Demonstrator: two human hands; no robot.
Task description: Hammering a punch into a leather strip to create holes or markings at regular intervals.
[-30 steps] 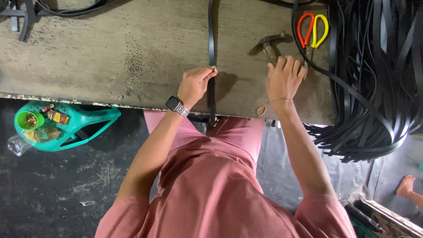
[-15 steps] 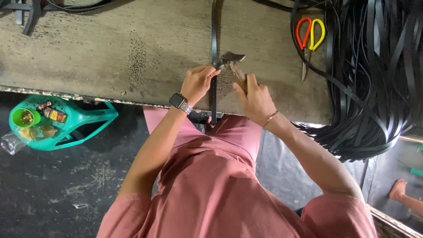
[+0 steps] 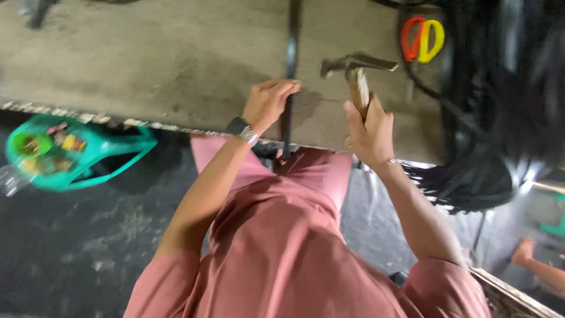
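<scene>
My left hand (image 3: 268,103) presses on a narrow black strap (image 3: 291,41) that runs across the worn wooden bench (image 3: 147,65) and hangs over its front edge. A watch sits on that wrist. My right hand (image 3: 369,126) grips the wooden handle of a claw hammer (image 3: 355,66), whose metal head is raised just right of the strap. The picture is blurred by motion.
Scissors with a red and a yellow handle (image 3: 422,38) lie on the bench to the right. A thick bundle of black straps (image 3: 500,100) fills the right side. A green plastic basket (image 3: 65,153) with small items sits on the dark floor at left. Another person's foot (image 3: 524,250) shows at lower right.
My right hand picked up the hammer from the bench, brought it to the strap, and now holds it lifted slightly to the right. My left hand stayed on the strap.
</scene>
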